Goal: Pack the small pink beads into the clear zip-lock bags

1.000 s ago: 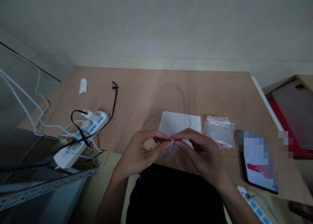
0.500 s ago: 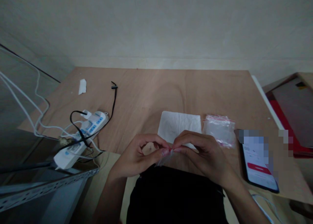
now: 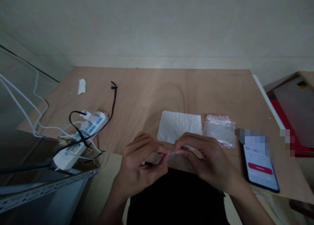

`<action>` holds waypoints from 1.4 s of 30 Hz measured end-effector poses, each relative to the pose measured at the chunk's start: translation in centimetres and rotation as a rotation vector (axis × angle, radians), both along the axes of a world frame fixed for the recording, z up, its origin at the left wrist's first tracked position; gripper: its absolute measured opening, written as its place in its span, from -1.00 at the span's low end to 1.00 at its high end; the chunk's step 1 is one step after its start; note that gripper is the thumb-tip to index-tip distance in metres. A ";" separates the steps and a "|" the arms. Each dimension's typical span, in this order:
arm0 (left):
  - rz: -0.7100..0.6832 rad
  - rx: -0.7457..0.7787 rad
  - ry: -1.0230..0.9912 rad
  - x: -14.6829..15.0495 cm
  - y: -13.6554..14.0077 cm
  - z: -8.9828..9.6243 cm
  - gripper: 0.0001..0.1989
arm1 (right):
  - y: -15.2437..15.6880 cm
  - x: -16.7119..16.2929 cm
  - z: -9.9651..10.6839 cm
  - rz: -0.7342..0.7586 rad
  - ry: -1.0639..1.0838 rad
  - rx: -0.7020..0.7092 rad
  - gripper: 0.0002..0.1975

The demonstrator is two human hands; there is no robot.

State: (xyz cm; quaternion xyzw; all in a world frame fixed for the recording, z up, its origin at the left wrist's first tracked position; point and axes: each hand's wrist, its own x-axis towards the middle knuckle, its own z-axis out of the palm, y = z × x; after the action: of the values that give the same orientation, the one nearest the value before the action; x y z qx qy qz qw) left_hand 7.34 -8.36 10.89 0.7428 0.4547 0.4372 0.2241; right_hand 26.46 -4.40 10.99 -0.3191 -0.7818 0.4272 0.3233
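Between my fingertips, just past the table's near edge, is a small clear plastic zip bag [image 3: 172,154], mostly covered by the fingers. My left hand [image 3: 144,161] pinches one side of it with thumb and fingers closed. The other side is gripped the same way by my right hand [image 3: 208,161]. Behind the hands lies a folded white tissue [image 3: 180,125], partly hidden by my right hand. To its right sits a stack of clear zip bags [image 3: 219,131] with reddish seal lines.
A phone [image 3: 260,169] with a lit screen lies on the right of the wooden table [image 3: 147,90]. On the left are a white power strip [image 3: 94,128] with tangled cables and a scrap of white paper [image 3: 81,86]. A perforated metal bar [image 3: 49,189] runs at lower left.
My left hand has turned and shifted its grip, its fingers more curled around the zip bag. Less of the bag shows below the fingers. My right hand stays nearly in place.
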 end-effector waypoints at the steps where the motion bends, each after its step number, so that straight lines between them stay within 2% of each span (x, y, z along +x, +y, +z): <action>1: 0.026 0.004 -0.046 0.2 -0.1 -0.2 -0.87 | -0.1 -0.1 0.0 -0.019 0.007 -0.014 -0.88; 3: 0.071 -0.033 -0.130 0.5 -0.4 -0.5 -0.87 | -0.2 -0.2 0.0 -0.063 0.025 -0.057 -0.89; 7: 0.108 -0.201 -0.230 0.8 -0.5 -0.6 -0.98 | -0.4 -0.4 -0.1 -0.116 0.029 -0.141 -0.90; 8: 0.103 -0.222 -0.228 0.8 -0.4 -0.5 -0.93 | -0.4 -0.4 -0.2 -0.118 0.025 -0.149 -0.91; 10: 0.090 -0.246 -0.189 0.7 -0.1 -0.3 -0.86 | -0.5 -0.4 -0.3 -0.130 0.017 -0.154 -0.90; 13: 0.086 -0.274 -0.148 0.6 0.2 -0.1 -0.95 | -0.6 -0.3 -0.4 -0.153 0.014 -0.149 -0.90; 16: 0.092 -0.285 -0.214 0.9 0.1 -0.2 -0.94 | -0.7 -0.3 -0.2 -0.162 0.023 -0.162 -0.90; 20: 0.182 -0.264 -0.235 1.7 -0.3 -0.8 -0.86 | -0.7 -0.6 -0.1 -0.188 0.014 -0.175 -0.89; 24: 0.286 -0.344 -0.284 1.4 -0.1 -1.6 -0.84 | -0.6 -1.0 -0.3 -0.289 0.081 -0.213 -0.91; 27: 0.232 -0.410 -0.417 0.4 0.1 -1.9 -0.72 | -0.5 -1.1 -0.6 -0.411 0.214 -0.259 -0.92; 29: 0.182 -0.454 -0.446 -0.1 0.2 -2.0 -0.79 | -0.4 -1.1 -0.7 -0.453 0.282 -0.297 -0.92; 33: 0.267 -0.491 -0.509 -0.4 0.2 -2.1 -0.91 | -0.3 -1.2 -0.8 -0.445 0.347 -0.376 -0.94; 35: 0.259 -0.501 -0.511 -0.4 0.1 -2.0 -0.93 | -0.3 -1.3 -0.9 -0.408 0.358 -0.399 -0.95; 38: 0.223 -0.495 -0.467 -0.4 0.1 -1.7 -0.93 | -0.4 -1.4 -1.0 -0.363 0.337 -0.373 -0.98; 42: 0.221 -0.458 -0.457 -0.3 0.3 -1.3 -0.91 | -0.5 -1.7 -1.2 -0.401 0.368 -0.335 -0.93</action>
State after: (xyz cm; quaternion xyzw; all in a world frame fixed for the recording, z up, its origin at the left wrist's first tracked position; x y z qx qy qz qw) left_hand 7.08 -8.06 9.58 0.5024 0.5569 0.5003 0.4326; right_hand 24.74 -4.86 9.75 -0.4332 -0.5504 0.5282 0.4800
